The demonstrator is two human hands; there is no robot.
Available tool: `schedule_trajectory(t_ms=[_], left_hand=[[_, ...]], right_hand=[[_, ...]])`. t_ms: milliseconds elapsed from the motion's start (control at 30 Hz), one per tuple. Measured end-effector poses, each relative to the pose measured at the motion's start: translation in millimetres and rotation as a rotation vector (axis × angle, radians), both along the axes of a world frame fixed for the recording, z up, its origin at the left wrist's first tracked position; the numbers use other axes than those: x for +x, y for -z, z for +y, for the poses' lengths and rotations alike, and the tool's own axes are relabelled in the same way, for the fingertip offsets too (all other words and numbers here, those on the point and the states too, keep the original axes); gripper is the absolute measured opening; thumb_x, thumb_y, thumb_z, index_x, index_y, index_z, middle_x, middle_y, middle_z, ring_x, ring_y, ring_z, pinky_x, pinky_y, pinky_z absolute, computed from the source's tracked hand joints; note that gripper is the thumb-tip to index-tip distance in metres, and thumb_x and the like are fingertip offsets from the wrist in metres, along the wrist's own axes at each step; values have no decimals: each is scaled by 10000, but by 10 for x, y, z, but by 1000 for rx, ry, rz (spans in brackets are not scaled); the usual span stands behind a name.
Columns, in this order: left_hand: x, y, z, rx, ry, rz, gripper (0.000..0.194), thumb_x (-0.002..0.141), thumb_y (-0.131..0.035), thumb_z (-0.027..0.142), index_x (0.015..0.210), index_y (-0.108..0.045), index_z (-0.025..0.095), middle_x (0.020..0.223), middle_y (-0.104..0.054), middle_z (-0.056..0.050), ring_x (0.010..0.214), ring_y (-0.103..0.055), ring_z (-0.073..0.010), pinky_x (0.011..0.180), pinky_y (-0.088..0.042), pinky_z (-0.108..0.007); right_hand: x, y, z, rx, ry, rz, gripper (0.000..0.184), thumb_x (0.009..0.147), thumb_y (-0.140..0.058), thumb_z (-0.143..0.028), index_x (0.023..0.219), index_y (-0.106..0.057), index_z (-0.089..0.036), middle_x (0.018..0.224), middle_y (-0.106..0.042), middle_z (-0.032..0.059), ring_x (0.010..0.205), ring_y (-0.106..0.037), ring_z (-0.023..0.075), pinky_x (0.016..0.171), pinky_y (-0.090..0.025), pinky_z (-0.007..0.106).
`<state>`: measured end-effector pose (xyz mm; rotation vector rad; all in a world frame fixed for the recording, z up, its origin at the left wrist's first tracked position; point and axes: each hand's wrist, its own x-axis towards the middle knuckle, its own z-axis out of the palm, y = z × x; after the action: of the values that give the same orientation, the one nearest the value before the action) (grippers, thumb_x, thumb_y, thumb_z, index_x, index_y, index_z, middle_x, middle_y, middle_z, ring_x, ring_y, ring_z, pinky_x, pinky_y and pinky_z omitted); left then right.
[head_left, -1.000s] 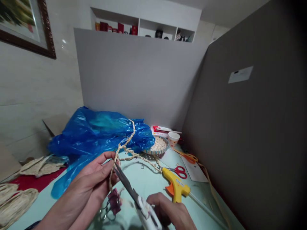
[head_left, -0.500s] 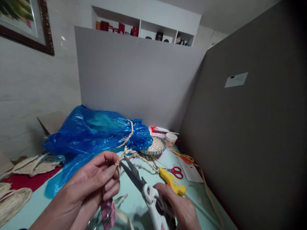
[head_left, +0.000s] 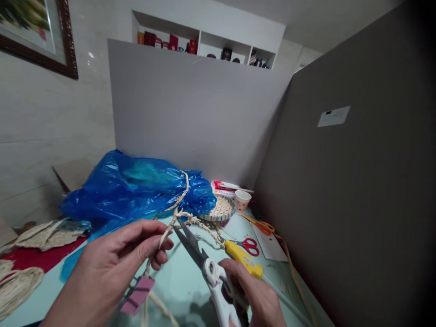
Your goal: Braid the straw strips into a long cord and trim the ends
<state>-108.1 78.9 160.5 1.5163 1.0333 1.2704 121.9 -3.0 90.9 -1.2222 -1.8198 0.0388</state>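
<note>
My left hand (head_left: 119,263) pinches a braided straw cord (head_left: 195,220) between thumb and fingers, near the middle of the view. A pink binder clip (head_left: 138,295) hangs on the lower part of the cord, below that hand. In my right hand (head_left: 254,290) is a pair of scissors (head_left: 214,281) with white handles and dark blades. The blades are slightly apart, their tips right at the cord beside my left fingertips. Part of the right fingers is hidden behind the handles.
A blue plastic bag (head_left: 136,186) lies behind my hands. To the right are a yellow glue gun (head_left: 243,259), red-handled scissors (head_left: 250,246), orange scissors (head_left: 264,225), a round woven basket (head_left: 221,208) and a paper cup (head_left: 242,200). Straw bundles (head_left: 23,286) lie left. Grey panels (head_left: 197,104) stand behind.
My left hand has shifted its hold lower on the cord, showing more of it. The pink clip has swung left and turned. The right hand and scissors stay nearly where they were.
</note>
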Motion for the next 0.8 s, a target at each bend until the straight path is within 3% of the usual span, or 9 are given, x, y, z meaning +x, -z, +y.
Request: schedule_trajectory(t_ms=[133,233,367,567,800], left_hand=[[-38,-48,3,-198,157,-149,274,673,-872,426,848,-793,230,697,-727,-23,605,-633,-155,528,-518,-165],[-34,-87,-38,-398,168,-299,340,619,-915,391,883,-776,229,698,-708,-8,596,-612,-127,509,-502,-147],[-28,-89,-82,-533,183,-362,373,619,-925,367,928,-757,245,710,-691,8,562,-572,-99,505,-497,-156],[-1,-39,-86,-458,204,-328,405,572,-947,394,895,-766,229,583,-669,6,499,-561,-111,459,-481,-165],[-48,13,-9,-314,264,-198,334,666,-891,403,927,-786,223,676,-721,-27,584,-630,-141,532,-520,-179]], right_hand=[[124,35,52,141,-11,-148,509,732,-542,-168,1236,-496,-220,770,-696,5,588,-665,162,563,-504,217],[226,19,59,283,40,-315,638,725,-512,-132,1359,-442,-169,797,-696,45,627,-678,192,578,-520,248],[255,-56,33,350,100,-427,589,772,-491,-102,1361,-474,-121,759,-660,59,617,-645,192,537,-493,251],[190,-116,12,466,222,-474,533,808,-514,-99,1340,-542,-107,792,-673,85,658,-636,209,592,-482,294],[285,-126,7,484,272,-558,655,858,-521,-74,1506,-441,-113,762,-663,68,642,-591,180,645,-452,307]])
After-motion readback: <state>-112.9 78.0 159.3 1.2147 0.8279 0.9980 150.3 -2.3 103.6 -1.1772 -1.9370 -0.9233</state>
